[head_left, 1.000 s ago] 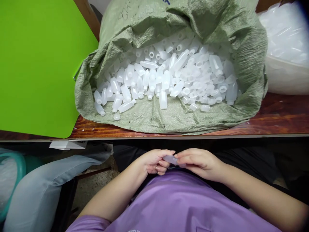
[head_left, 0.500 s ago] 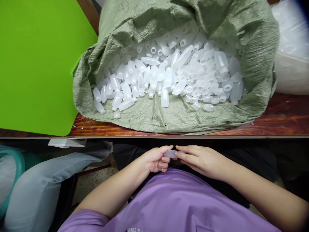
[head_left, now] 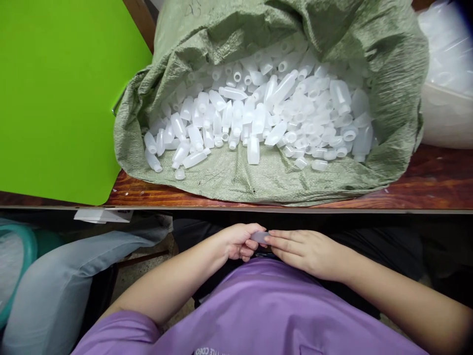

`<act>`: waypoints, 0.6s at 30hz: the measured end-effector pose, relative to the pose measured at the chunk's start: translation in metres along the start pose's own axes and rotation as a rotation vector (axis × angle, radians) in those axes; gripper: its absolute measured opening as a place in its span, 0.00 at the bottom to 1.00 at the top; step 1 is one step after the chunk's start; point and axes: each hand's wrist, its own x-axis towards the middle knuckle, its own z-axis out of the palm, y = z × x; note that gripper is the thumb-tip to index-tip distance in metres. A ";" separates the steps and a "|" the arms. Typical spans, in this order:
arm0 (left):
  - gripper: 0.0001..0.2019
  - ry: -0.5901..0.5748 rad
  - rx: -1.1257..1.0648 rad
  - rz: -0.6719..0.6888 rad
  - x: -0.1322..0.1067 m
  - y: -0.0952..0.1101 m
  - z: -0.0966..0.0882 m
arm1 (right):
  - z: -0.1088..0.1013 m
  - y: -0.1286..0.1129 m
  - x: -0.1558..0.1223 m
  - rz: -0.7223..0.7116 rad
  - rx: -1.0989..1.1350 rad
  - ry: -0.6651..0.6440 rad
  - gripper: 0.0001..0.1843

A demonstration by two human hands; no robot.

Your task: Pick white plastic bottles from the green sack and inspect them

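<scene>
Low in front of my purple shirt, below the table edge, I hold a small translucent plastic bottle (head_left: 259,237) level between both hands. My left hand (head_left: 242,242) grips one end, with its thumb along the top and the fingers curled underneath. At the other end, the fingers of my right hand (head_left: 301,250) lie close together over the bottle, hiding that end and my right thumb. On the table, an open green woven sack (head_left: 236,185) holds a heap of similar small white bottles (head_left: 253,150), with short cut pieces among them.
A bright green panel (head_left: 55,98) stands left of the sack. At the right is a pale container (head_left: 447,116) with clear plastic in it. The wooden table (head_left: 439,180) ends just beyond my hands. Lower left are a teal tub (head_left: 30,256) and a person's grey-blue trouser leg (head_left: 55,286).
The fingers of my right hand have come together and lie flatter over the bottle's end. My left hand stays on its end. The sack and bottles look the same.
</scene>
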 end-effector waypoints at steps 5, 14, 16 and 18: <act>0.19 0.026 0.106 0.009 0.001 0.003 -0.004 | 0.006 0.002 0.001 0.068 0.201 0.004 0.18; 0.18 0.251 -0.023 0.413 0.013 -0.005 0.009 | 0.037 -0.004 -0.002 1.120 0.649 -0.034 0.34; 0.19 0.298 -0.049 0.454 0.018 -0.007 0.009 | 0.042 -0.003 -0.008 1.077 0.593 0.033 0.28; 0.18 0.307 -0.050 0.464 0.021 -0.009 0.008 | 0.047 -0.003 -0.012 0.977 0.563 0.085 0.25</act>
